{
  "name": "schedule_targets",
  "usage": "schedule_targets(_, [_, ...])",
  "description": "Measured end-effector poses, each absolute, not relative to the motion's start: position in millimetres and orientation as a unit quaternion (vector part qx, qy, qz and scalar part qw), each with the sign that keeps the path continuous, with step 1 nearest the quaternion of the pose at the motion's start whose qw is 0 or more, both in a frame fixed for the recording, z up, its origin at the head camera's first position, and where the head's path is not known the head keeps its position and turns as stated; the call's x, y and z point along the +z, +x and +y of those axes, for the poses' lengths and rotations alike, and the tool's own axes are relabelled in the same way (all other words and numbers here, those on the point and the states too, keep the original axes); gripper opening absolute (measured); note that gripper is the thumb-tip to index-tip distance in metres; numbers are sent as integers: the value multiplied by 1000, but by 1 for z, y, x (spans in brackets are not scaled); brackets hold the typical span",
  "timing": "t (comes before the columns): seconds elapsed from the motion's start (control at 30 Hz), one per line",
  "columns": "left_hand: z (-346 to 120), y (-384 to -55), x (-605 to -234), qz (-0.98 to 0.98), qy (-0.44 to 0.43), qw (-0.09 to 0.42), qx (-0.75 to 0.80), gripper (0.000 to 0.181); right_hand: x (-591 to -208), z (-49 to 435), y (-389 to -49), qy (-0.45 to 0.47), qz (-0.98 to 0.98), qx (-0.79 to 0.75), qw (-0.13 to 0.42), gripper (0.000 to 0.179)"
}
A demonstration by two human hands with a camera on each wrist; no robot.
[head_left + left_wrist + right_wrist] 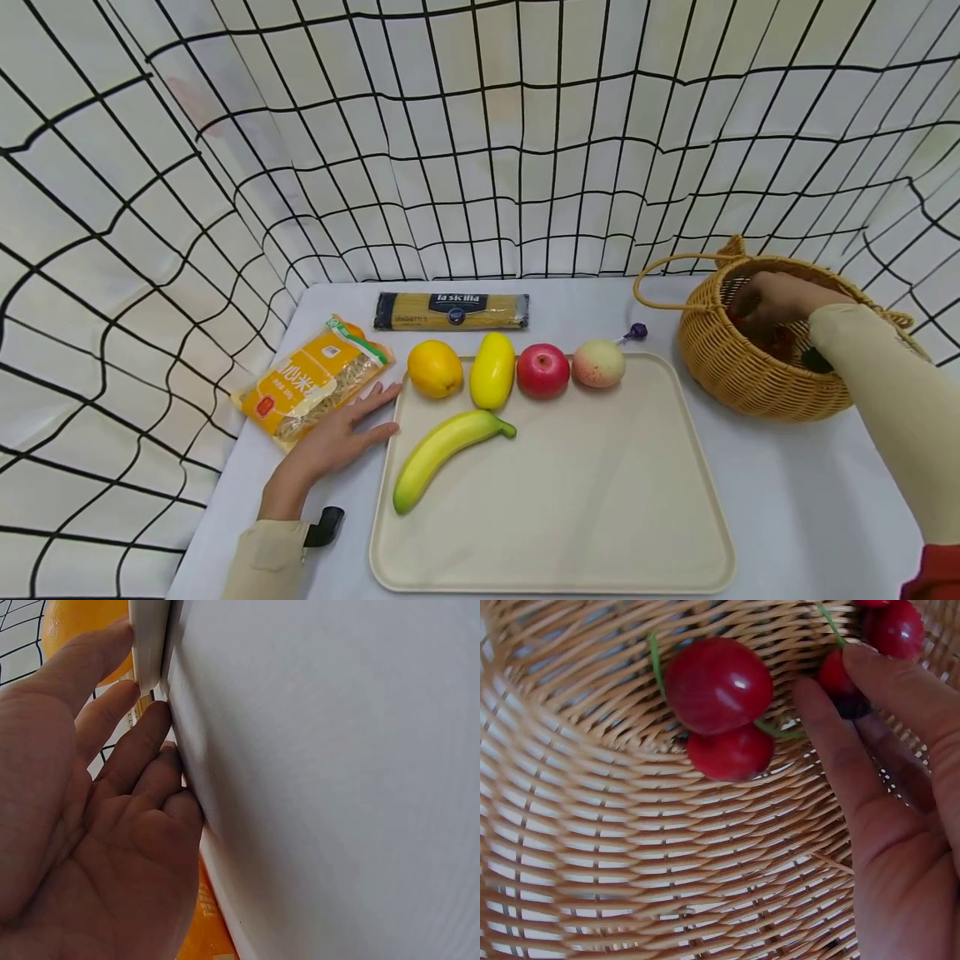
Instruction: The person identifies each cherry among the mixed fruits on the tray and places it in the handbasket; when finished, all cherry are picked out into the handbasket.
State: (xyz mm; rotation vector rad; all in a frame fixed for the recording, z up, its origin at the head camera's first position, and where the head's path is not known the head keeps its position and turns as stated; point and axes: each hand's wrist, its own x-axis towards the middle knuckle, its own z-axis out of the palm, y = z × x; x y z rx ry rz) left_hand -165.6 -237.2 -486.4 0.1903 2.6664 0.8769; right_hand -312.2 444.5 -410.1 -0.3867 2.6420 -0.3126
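Note:
My left hand (337,437) lies at the left rim of the beige tray (600,500), fingers extended. In the left wrist view, its thumb and fingertips touch the tray's edge (149,645). My right hand (780,297) reaches down into the wicker basket (750,379) on the right. Seen from the right wrist, thumb and index finger pinch a dark red cherry (832,671) with a green stem. Other red cherries (718,686) lie beside that hand against the woven wall. On the tray is a banana (442,454).
Along the tray's back edge stand an orange (435,369), a yellow mango-like fruit (492,371), a red apple (543,371) and a pale peach (598,363). A purple lollipop (637,332), a spaghetti pack (480,312) and an orange noodle bag (318,379) lie around it. Black netting (517,167) encloses the table.

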Motion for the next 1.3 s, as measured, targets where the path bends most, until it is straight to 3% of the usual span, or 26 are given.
schedule_targets(0.33, [-238,-165,-487,933,66,166,312,71,-409,439,-311,-115,959,-102,239,30])
schedule_targets(0.8, [-237,-164,-487,936,60,162,308,71,-409,441,-313,-131,958,-101,236,27])
schedule_targets(1.3, [-239,-165,-486,933,62,173,308,71,-400,445,-304,-154,964,-114,184,27])
